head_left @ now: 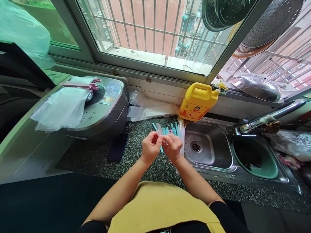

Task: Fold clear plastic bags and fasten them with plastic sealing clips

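My left hand [150, 149] and my right hand [173, 147] meet over the speckled counter, fingers pinched together. Between them they hold a small piece of clear plastic [159, 128], which looks like a thin bag; most of it is hidden by my fingers. Just beyond my hands lie several slim teal sticks [175, 129], which look like bag sealing clips, with a few pink ones [170, 131] among them. One teal stick [154, 125] lies apart at a slant, and another shows partly below my fingers.
To the left stands a grey rice cooker [116, 110] with clear plastic bags [65, 106] and pink clips [93, 85] on top. More plastic bags [150, 111] lie by the wall. A yellow jug [198, 102] stands behind the steel sink [206, 165], which holds a green basin [272, 171].
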`<state>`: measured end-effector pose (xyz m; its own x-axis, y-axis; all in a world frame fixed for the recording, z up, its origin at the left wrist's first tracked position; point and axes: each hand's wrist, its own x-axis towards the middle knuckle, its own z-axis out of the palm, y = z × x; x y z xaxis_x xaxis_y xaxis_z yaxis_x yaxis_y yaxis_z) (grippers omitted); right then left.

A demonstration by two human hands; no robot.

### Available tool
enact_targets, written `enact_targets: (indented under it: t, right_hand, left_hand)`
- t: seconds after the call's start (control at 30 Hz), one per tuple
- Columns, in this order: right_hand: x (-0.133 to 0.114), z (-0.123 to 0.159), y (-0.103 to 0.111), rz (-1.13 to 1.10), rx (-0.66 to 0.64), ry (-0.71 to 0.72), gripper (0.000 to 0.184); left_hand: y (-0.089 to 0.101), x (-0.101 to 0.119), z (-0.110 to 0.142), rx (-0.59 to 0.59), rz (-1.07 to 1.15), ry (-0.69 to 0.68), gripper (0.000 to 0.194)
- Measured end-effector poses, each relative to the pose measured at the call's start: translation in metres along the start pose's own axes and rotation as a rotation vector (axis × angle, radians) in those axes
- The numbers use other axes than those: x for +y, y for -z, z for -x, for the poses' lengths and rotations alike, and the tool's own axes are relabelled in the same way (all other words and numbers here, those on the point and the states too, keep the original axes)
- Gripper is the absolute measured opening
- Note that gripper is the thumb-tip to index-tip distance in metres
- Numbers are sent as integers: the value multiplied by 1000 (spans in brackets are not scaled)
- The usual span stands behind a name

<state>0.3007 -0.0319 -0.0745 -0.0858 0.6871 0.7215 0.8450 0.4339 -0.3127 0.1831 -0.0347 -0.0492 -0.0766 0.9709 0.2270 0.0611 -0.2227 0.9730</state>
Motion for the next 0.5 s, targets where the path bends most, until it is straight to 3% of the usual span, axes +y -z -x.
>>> enact_targets:
  t: [0.23, 0.37, 0.43, 0.5]
  right_hand:
    - [-2, 1, -5, -9, -61, -25, 20]
    - [-3, 8, -16, -56, -103, -53, 16]
    - [-5, 17, -24, -93, -197, -119, 21]
    - [-7, 31, -33, -101, -387, -230, 28]
  left_hand:
    - [3, 6, -4, 94, 110, 62, 18]
    - [12, -5, -1, 150, 115, 107, 20]
    - [21, -22, 1, 217, 95, 160, 22]
    - [33, -45, 2, 310, 65, 226, 23]
